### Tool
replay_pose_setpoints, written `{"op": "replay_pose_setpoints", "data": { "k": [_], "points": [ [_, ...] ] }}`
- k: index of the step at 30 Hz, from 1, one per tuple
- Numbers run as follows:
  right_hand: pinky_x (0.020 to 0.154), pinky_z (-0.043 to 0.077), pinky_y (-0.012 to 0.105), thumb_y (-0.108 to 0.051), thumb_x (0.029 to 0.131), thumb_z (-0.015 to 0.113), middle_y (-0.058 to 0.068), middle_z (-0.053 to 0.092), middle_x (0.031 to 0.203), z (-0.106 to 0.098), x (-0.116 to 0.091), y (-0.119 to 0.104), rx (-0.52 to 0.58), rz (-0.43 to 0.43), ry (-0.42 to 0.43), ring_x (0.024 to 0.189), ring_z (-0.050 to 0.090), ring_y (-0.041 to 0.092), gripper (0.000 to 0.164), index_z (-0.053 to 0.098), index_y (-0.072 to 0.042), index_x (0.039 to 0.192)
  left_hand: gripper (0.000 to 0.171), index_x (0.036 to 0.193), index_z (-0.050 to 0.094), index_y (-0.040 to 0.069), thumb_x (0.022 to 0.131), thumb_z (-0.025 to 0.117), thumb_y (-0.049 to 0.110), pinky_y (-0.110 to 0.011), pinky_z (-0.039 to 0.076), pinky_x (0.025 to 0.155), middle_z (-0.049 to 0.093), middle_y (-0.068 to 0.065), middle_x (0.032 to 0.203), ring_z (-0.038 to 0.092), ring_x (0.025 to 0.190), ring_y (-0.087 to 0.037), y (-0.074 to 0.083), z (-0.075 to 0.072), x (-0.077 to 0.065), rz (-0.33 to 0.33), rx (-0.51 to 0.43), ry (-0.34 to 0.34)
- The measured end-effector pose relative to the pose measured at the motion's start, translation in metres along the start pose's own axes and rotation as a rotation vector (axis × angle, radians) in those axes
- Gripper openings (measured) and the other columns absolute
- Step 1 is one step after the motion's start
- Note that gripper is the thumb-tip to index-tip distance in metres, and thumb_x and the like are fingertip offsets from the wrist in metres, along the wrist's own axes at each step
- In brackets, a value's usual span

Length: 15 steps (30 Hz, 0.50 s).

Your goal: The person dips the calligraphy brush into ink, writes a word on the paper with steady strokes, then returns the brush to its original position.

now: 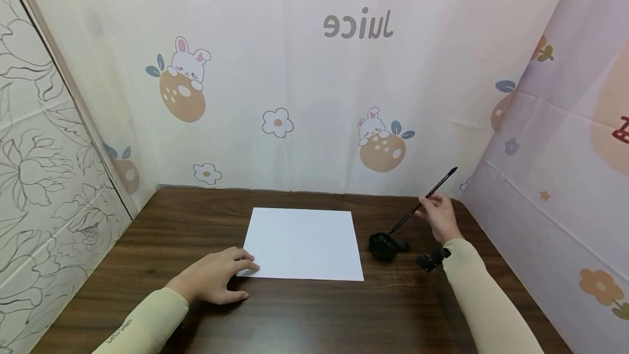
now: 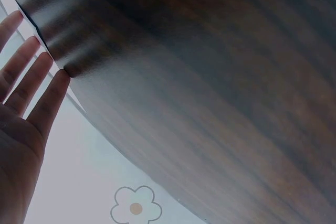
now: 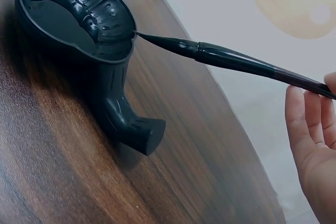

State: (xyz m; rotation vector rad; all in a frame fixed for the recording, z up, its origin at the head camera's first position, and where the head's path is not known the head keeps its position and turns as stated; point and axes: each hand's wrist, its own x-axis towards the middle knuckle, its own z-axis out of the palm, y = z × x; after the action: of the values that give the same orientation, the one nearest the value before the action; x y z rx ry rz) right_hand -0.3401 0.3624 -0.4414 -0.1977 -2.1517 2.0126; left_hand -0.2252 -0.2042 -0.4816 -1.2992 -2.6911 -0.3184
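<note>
My right hand (image 1: 439, 217) pinches a dark writing brush (image 1: 423, 199) by its handle between thumb and fingers. In the right wrist view the brush (image 3: 236, 62) slants down to the left, its pointed black tip right at the rim of a black ink dish (image 3: 113, 59). Dark liquid lies inside the dish, which has a short bent handle. A white sheet of paper (image 1: 304, 245) lies flat left of the dish. On the paper's left edge rest the fingertips of my left hand (image 1: 213, 275), fingers spread and thumb on the wood.
The brown wooden table (image 1: 304, 316) meets a printed curtain (image 1: 304, 70) at the back. Another printed cloth (image 1: 555, 141) rises along the right side, and a flower-patterned panel (image 1: 49, 168) stands at the left. A black wrist camera (image 1: 432, 259) sits at the right sleeve.
</note>
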Motion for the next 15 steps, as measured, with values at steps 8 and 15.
{"op": "replay_pose_setpoints", "data": {
  "k": [8,15],
  "points": [
    [0.084,0.054,0.025,-0.017,0.103,0.056,0.004,0.038,0.115,-0.006,-0.001,-0.005,0.042,-0.012,0.035,0.090,0.053,0.007,0.043,0.029,-0.008,0.135,0.049,0.127,0.067,0.021,0.084,0.076,0.044,-0.039,0.053,0.088,0.058,0.000,0.128,0.058,0.113,-0.017,0.000,0.000,0.000,-0.006,-0.006,-0.008],
    [0.074,0.054,0.020,-0.014,0.102,0.057,0.005,0.044,0.110,-0.008,-0.001,-0.012,0.021,-0.065,0.060,0.085,0.056,0.007,0.030,0.036,-0.016,0.122,0.049,0.127,0.067,0.021,0.084,0.076,0.043,-0.038,0.053,0.087,0.058,0.001,0.128,0.059,0.112,-0.016,0.000,0.000,0.000,-0.008,-0.005,-0.008]
  ]
}}
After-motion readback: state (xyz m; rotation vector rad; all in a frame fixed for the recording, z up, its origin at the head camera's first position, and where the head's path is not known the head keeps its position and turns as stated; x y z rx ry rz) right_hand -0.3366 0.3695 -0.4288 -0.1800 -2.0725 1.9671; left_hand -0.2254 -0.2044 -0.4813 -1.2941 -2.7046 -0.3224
